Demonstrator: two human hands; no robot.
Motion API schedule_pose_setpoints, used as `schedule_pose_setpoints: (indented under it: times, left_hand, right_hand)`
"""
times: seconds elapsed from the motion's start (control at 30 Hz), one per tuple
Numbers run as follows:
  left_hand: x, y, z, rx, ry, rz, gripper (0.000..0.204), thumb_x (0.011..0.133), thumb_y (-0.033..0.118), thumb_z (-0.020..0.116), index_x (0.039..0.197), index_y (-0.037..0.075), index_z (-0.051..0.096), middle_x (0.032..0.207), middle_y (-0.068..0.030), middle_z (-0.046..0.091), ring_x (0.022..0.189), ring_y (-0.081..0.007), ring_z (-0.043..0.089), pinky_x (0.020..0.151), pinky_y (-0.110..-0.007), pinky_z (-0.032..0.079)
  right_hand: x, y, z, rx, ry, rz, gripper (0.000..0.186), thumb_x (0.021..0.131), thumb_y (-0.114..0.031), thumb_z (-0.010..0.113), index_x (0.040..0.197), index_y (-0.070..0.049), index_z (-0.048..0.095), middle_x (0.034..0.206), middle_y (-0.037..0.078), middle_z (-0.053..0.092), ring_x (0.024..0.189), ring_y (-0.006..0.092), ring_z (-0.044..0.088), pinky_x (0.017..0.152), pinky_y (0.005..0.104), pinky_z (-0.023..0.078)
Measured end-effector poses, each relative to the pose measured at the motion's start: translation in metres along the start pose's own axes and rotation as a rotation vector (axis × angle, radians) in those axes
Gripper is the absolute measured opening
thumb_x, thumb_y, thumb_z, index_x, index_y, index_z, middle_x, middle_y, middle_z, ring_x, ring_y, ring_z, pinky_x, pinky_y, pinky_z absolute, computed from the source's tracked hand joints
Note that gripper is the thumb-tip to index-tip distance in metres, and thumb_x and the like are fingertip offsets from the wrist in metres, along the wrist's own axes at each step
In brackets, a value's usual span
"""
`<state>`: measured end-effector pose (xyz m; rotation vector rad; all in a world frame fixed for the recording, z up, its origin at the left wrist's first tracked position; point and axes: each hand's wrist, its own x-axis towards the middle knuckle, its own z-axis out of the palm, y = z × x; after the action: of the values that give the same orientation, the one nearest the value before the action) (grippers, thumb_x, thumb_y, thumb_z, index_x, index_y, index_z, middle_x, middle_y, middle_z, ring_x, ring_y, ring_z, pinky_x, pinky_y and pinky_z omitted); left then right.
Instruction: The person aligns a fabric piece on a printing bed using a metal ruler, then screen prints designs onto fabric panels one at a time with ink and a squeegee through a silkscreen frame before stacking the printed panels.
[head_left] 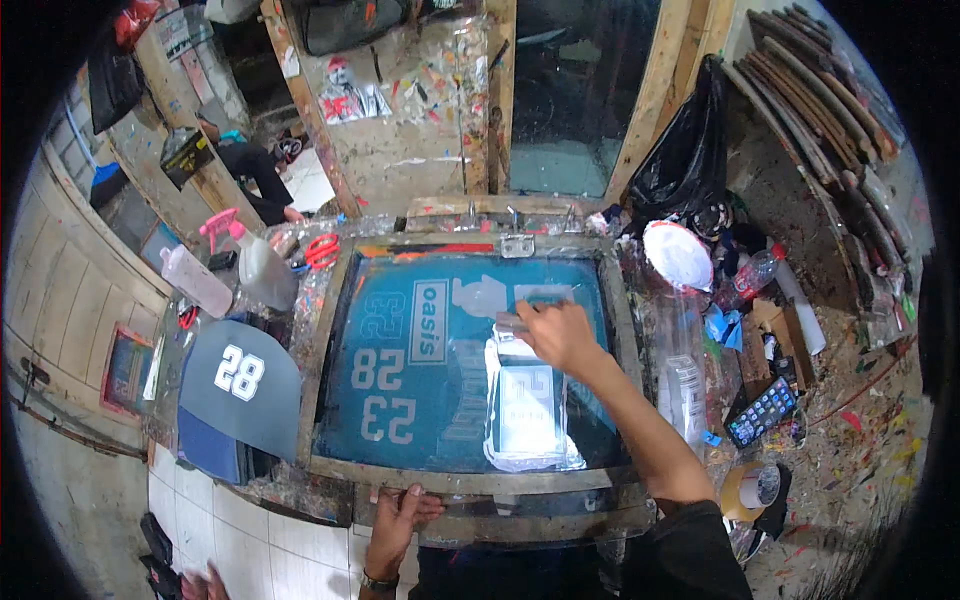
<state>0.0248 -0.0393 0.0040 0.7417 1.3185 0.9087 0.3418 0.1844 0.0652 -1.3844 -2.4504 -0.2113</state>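
A screen-printing frame (325,375) with a teal mesh lies before me, bearing pale lettering and figures. White ink (525,445) covers a block right of the mesh's middle and shines under the light. Over the top of that ink, my right hand (555,332) is closed on a small flat squeegee (512,322), mostly hidden by the fingers. At the frame's near edge is my left hand (400,515), thumb raised away from the fingers and nothing in it.
Dark cap-shaped pieces (240,385), a pink-topped spray bottle (265,270), another bottle (195,282) and red scissors (322,251) lie left. On the right are a white round lid (678,256), a many-buttoned device (760,412), tape rolls (750,490) and a black bag (690,150).
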Motion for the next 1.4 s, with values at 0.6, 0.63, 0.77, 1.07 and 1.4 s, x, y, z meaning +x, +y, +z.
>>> schedule_pose_setpoints:
  times: [0.6, 0.63, 0.77, 1.07, 1.4]
  left_hand:
    - [-0.032, 0.035, 0.009, -0.197, 0.03, 0.324, 0.025, 0.103, 0.022, 0.057, 0.109, 0.003, 0.042, 0.088, -0.019, 0.066, 0.076, -0.0251, 0.068, 0.068, -0.035, 0.056]
    - [-0.037, 0.058, 0.021, -0.171, 0.009, 0.373, 0.022, 0.103, 0.02, 0.056, 0.109, 0.004, 0.041, 0.088, -0.0192, 0.066, 0.077, -0.0248, 0.068, 0.068, -0.034, 0.056]
    - [-0.024, 0.122, 0.031, 0.033, 0.073, 0.791, 0.024, 0.102, 0.016, 0.056, 0.115, 0.004, 0.04, 0.091, -0.0208, 0.066, 0.083, -0.0229, 0.068, 0.073, -0.033, 0.055]
    - [0.184, 0.091, 0.067, 1.489, -0.015, 0.851, 0.059, 0.097, 0.037, 0.061, 0.15, 0.017, 0.046, 0.165, -0.0184, 0.016, 0.152, -0.0368, 0.018, 0.117, -0.056, 0.025]
    - [0.077, 0.11, 0.037, 0.685, 0.519, 0.744, 0.037, 0.093, 0.006, 0.061, 0.13, 0.002, 0.063, 0.113, -0.0229, 0.07, 0.106, -0.0272, 0.068, 0.092, -0.042, 0.05]
  right_hand:
    - [-0.109, -0.143, -0.098, -0.046, 0.203, 0.123, 0.048, 0.083, -0.048, 0.073, 0.103, -0.006, 0.06, 0.086, 0.007, 0.056, 0.083, 0.0232, 0.056, 0.097, 0.0617, 0.033]
    - [-0.108, -0.145, -0.107, -0.094, 0.309, 0.203, 0.05, 0.081, -0.049, 0.074, 0.102, -0.006, 0.06, 0.086, 0.006, 0.055, 0.083, 0.0224, 0.055, 0.095, 0.058, 0.033]
    - [-0.04, -0.114, -0.164, -0.113, 0.522, 0.074, 0.046, 0.078, -0.05, 0.076, 0.081, -0.007, 0.058, 0.075, 0.008, 0.052, 0.072, 0.0267, 0.053, 0.078, 0.0435, 0.042]
    - [0.062, -0.058, -0.248, -0.042, 0.49, 0.11, 0.058, 0.084, -0.054, 0.07, 0.07, 0.002, 0.067, 0.067, 0.024, 0.065, 0.069, 0.0431, 0.068, 0.068, 0.0486, 0.055]
    - [0.104, -0.017, -0.265, -0.019, 0.395, 0.143, 0.078, 0.083, -0.068, 0.06, 0.095, 0.008, 0.073, 0.086, 0.029, 0.069, 0.087, 0.0432, 0.07, 0.08, 0.045, 0.053]
